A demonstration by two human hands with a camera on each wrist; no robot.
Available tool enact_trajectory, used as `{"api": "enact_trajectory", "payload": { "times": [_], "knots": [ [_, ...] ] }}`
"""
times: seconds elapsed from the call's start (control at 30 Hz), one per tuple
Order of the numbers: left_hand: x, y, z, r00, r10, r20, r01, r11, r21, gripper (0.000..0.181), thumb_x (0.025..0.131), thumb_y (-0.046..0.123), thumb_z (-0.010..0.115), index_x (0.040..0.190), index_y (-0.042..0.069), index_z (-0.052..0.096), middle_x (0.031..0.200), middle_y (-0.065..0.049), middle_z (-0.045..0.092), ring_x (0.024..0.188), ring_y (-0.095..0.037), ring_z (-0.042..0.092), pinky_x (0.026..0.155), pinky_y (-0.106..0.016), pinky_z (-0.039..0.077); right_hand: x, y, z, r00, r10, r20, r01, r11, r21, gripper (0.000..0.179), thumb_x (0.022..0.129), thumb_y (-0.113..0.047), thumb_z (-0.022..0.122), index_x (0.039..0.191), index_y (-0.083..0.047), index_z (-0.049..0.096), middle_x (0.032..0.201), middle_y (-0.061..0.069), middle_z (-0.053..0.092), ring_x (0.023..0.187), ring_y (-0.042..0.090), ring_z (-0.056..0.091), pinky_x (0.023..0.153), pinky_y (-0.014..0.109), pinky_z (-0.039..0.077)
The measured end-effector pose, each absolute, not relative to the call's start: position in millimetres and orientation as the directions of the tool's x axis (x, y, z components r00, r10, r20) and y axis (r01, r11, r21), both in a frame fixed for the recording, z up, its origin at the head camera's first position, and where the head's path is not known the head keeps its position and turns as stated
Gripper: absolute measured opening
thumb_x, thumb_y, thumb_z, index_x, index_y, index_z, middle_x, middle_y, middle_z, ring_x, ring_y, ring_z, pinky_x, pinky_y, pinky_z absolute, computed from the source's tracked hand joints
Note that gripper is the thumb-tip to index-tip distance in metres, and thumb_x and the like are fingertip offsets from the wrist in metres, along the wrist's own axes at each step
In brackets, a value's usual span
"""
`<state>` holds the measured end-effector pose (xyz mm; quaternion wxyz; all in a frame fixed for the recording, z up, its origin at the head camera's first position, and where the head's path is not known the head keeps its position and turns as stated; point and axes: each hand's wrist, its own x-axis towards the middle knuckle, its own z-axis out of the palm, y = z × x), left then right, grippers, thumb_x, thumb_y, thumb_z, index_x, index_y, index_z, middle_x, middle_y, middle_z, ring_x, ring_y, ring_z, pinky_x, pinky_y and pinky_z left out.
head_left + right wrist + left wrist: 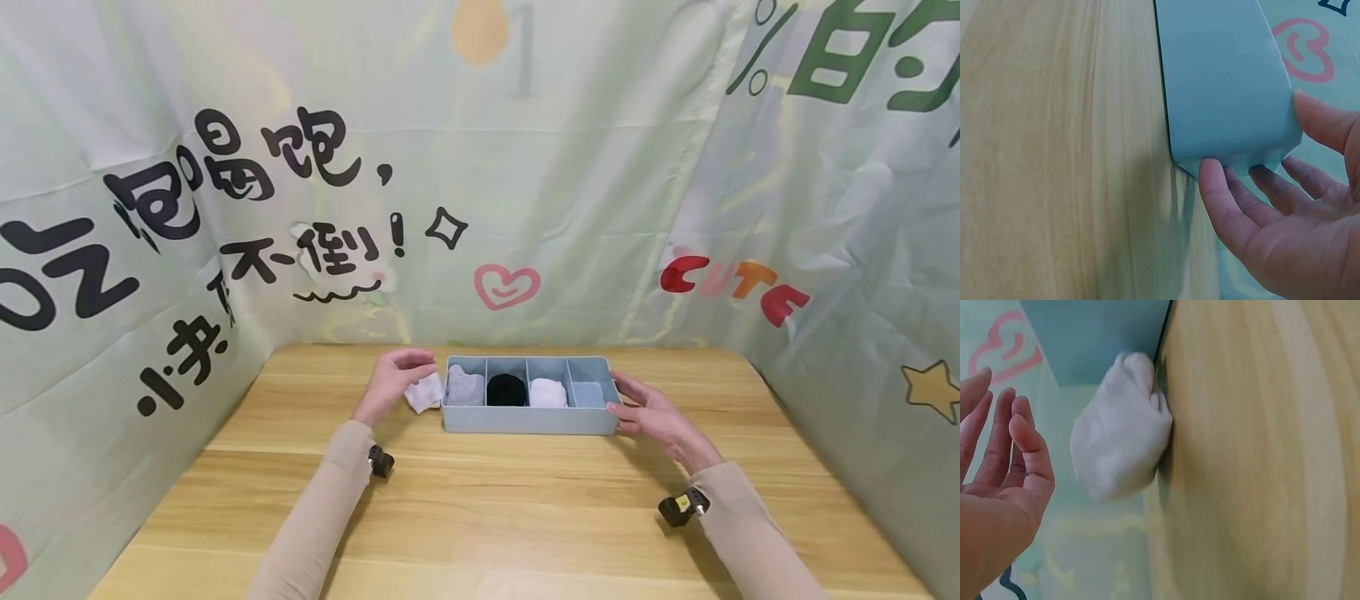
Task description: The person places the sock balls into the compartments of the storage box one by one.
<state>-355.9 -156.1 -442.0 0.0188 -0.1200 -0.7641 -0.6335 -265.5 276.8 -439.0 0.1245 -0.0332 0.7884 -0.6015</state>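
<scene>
Head view: left hand (393, 379) is hovering beside the blue box (531, 420); a white cloth bundle (425, 392) is lying on the counter (495, 508) just below its fingers. Grey bundle (466, 387), black bundle (507, 390) and white bundle (548, 392) are sitting in separate compartments between the two hands, grey nearest the left fingers, white nearest the right. Right hand (656, 417) is gripping the box's right end.

Left wrist view: fingers are curving loosely, thumb apart, holding nothing; the cloth bundle is resting near the fingertips, with a gap between.

Right wrist view: fingers are spreading over the box's end wall, fingertips touching, thumb bearing on its upper edge.
</scene>
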Motion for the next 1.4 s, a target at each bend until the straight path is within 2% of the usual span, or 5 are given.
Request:
{"api": "enact_trajectory", "payload": {
  "times": [0.37,0.5,0.87,1.2,1.4],
  "knots": [
    [-363,-172,-444,-0.993,0.065,0.101,0.112,0.204,0.973,0.032,0.082,0.007,0.077,0.113,0.003,0.070,0.112,-0.013,0.071,0.095,-0.014,0.068,0.087,-0.027,0.053,-264,276,-438,-0.966,-0.205,-0.157,0.098,0.273,-0.957,0.075,0.100,-0.013,0.055,0.158,-0.009,0.009,0.162,0.025,0.008,0.136,0.035,0.038,0.100,0.041,0.049],
    [-362,-174,-442,-0.995,0.067,0.074,0.088,0.223,0.971,0.033,0.083,0.004,0.075,0.115,0.001,0.069,0.122,-0.020,0.067,0.104,-0.022,0.065,0.093,-0.032,0.050,-264,277,-437,-0.966,-0.206,-0.158,0.099,0.270,-0.958,0.075,0.100,-0.014,0.055,0.158,-0.010,0.008,0.162,0.025,0.007,0.136,0.036,0.037,0.100,0.041,0.049],
    [-367,-178,-451,-0.987,0.152,-0.047,0.000,0.295,0.956,0.047,0.084,0.007,0.073,0.129,0.002,0.061,0.140,-0.013,0.056,0.136,-0.037,0.042,0.114,-0.051,0.031,-265,277,-438,-0.968,-0.193,-0.162,0.104,0.278,-0.955,0.075,0.100,-0.014,0.056,0.158,-0.011,0.010,0.162,0.023,0.007,0.139,0.037,0.034,0.101,0.042,0.048],
    [-373,-177,-457,-0.976,0.195,-0.098,-0.039,0.285,0.958,0.050,0.082,0.000,0.071,0.130,0.003,0.060,0.140,-0.012,0.057,0.129,-0.032,0.049,0.113,-0.049,0.033,-265,278,-440,-0.968,-0.188,-0.165,0.106,0.288,-0.952,0.075,0.100,-0.016,0.056,0.158,-0.011,0.010,0.163,0.023,0.007,0.138,0.037,0.035,0.101,0.043,0.048],
    [-377,-174,-458,-0.969,0.217,-0.122,-0.062,0.262,0.963,0.047,0.082,-0.002,0.071,0.128,0.005,0.062,0.137,-0.012,0.059,0.117,-0.027,0.056,0.097,-0.036,0.047,-265,278,-440,-0.970,-0.186,-0.159,0.101,0.286,-0.953,0.074,0.100,-0.015,0.056,0.158,-0.011,0.011,0.163,0.023,0.008,0.139,0.038,0.034,0.101,0.043,0.048]
  ]
}}
